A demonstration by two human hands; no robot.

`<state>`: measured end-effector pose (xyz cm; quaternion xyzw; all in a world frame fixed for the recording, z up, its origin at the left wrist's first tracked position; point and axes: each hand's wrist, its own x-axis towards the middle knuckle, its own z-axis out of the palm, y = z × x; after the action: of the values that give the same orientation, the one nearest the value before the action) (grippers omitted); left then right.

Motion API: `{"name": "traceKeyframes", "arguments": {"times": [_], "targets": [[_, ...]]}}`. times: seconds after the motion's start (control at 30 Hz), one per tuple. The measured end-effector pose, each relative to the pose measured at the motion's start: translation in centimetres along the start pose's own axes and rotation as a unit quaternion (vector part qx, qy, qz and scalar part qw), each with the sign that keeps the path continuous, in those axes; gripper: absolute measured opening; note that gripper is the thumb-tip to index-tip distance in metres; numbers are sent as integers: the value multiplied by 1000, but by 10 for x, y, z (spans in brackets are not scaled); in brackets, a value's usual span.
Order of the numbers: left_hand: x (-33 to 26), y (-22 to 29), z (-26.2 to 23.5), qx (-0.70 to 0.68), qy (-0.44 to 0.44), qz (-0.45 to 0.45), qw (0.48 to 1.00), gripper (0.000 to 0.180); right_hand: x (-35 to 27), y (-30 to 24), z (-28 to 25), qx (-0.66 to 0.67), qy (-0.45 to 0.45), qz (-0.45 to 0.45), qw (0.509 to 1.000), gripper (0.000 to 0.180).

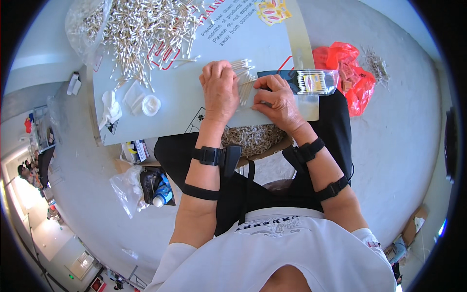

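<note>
Two bare hands at work on a pale table (165,121), seen from above. The left hand (219,92) rests with its fingers bent and drawn together beside a small group of cotton swabs (245,93); whether it grips any cannot be told. The right hand (277,101) lies opposite, index finger and thumb curved with their tips apart; one swab reaches close to the index fingertip, but a pinch on it cannot be confirmed. The small group lies between the two hands, its sticks roughly side by side. Farther back on the left, a large loose heap of swabs (146,36) spreads beside a clear bag (87,29). Near it stand a round tub (151,105) and a crumpled tissue (111,108). At the right, a clear packet (311,82) holding a row of swabs overhangs the table's edge, near a red bag (362,95).
</note>
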<state>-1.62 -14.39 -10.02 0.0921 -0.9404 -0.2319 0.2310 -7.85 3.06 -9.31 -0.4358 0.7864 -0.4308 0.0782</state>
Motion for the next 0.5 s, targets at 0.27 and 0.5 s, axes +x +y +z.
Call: {"name": "traceKeyframes", "arguments": {"times": [0.27, 0.5], "targets": [[-3, 4, -8, -1, -25, -5, 1000, 21, -1, 0, 1, -16, 19, 6, 1000, 16], [-5, -2, -9, -15, -25, 7, 1000, 18, 0, -2, 1, -11, 16, 9, 1000, 16]]}}
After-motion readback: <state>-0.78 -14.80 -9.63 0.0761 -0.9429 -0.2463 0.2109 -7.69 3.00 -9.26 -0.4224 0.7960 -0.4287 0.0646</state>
